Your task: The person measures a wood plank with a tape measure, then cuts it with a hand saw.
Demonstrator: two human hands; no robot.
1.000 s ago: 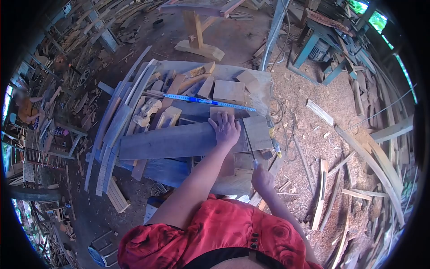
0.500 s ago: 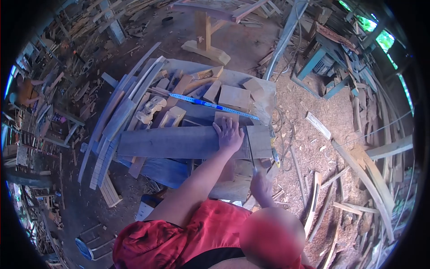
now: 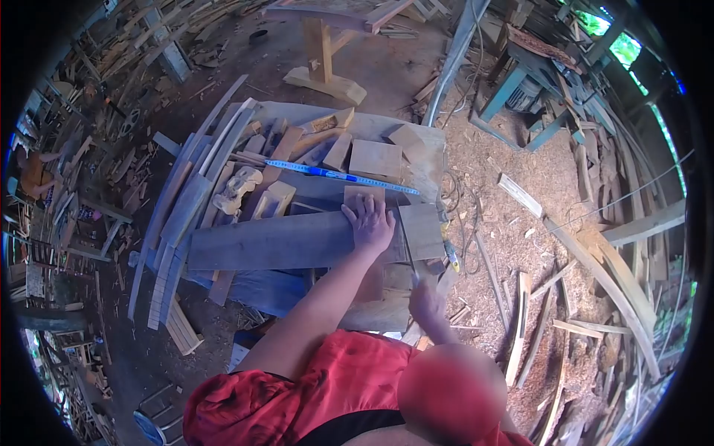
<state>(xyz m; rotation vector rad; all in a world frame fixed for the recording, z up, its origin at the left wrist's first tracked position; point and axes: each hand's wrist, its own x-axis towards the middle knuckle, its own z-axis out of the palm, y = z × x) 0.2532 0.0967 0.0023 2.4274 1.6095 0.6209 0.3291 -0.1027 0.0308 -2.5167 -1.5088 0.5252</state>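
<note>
A long grey-brown board (image 3: 275, 243) lies across the workbench. My left hand (image 3: 370, 225) rests on it with fingers spread, the fingertips reaching a small wood block (image 3: 364, 197) at its far edge. Near the board's right end a thin saw blade (image 3: 408, 253) crosses it along a narrow gap, with a short piece (image 3: 422, 232) on the right side. My right hand (image 3: 428, 301) is closed round the saw's handle, close to the near edge. Beyond the board lie a blue-and-white measuring strip (image 3: 297, 167) and a blue marker (image 3: 332, 174).
Wood blocks (image 3: 375, 158) and a carved piece (image 3: 238, 189) lie behind the board. Long curved strips (image 3: 175, 215) lean at the left. Sawdust (image 3: 513, 245) and offcuts cover the ground at right. A yellow tool (image 3: 451, 256) sits by the bench edge. Another person (image 3: 33, 177) is far left.
The view has shifted slightly, so the bench appears further left. The gap near the board's right end looks wider, and the short piece sits at a slight angle. Both hands keep their places.
</note>
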